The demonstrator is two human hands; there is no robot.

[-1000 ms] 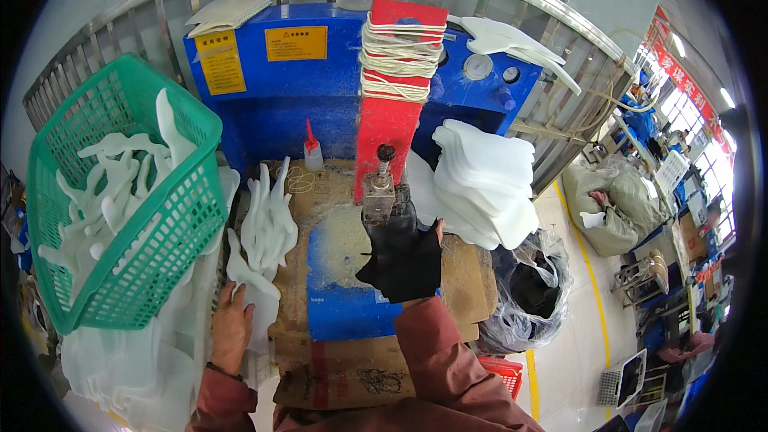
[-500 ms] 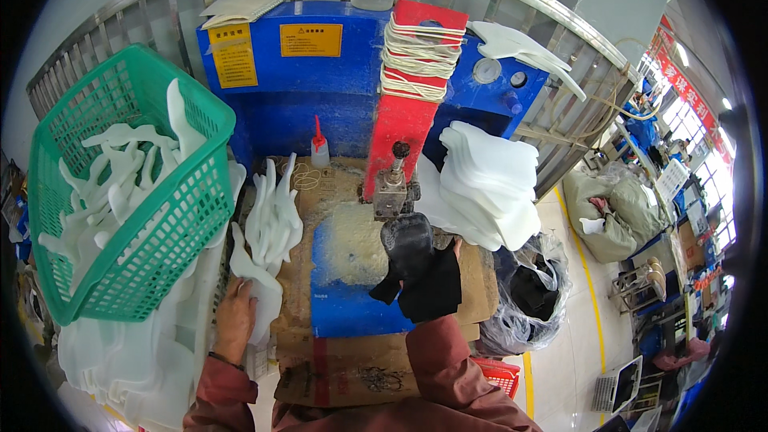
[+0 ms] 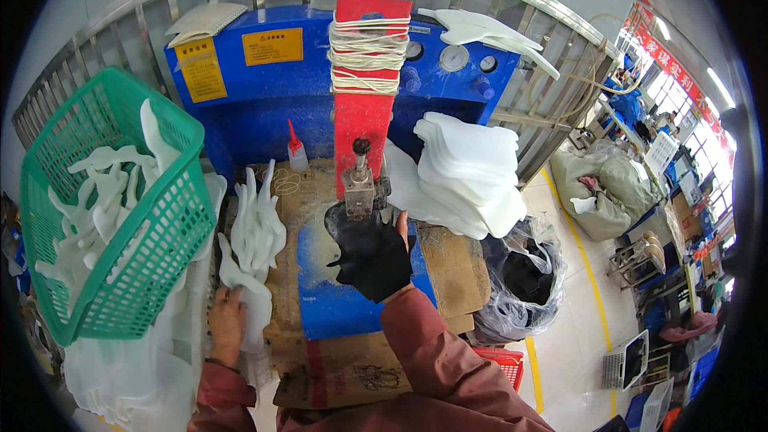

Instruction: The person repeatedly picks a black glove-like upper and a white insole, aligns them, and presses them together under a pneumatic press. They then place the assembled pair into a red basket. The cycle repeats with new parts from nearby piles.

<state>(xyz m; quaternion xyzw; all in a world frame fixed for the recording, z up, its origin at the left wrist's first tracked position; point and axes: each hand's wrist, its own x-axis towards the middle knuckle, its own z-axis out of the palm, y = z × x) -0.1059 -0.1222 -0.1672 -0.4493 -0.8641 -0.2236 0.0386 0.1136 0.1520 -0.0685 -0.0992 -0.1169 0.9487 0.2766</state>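
A flat white plastic piece (image 3: 254,316) with a narrow curved end lies at the near left. My left hand (image 3: 227,324) is at its left edge, fingers bent against it. A bundle of similar white pieces (image 3: 258,220) lies just beyond. My right hand (image 3: 403,228) is mostly hidden by a black, pliable piece (image 3: 372,260) with an uneven edge; one bare finger shows on its right side. The hand holds this piece up against the metal head (image 3: 359,194) on the red machine arm (image 3: 362,124). Contact between the head and the black piece cannot be made out.
A green basket (image 3: 148,252) of white pieces leans at left, above stacked white sheets (image 3: 120,372). Another white stack (image 3: 468,172) stands right of the arm. A blue mat (image 3: 324,316), a red-tipped bottle (image 3: 297,154) and a plastic bag (image 3: 520,292) of black pieces are nearby.
My right hand has brought the black piece closer under the metal head, and its hanging flaps sit differently. My left hand stays by the white piece. The whole view has shifted slightly.
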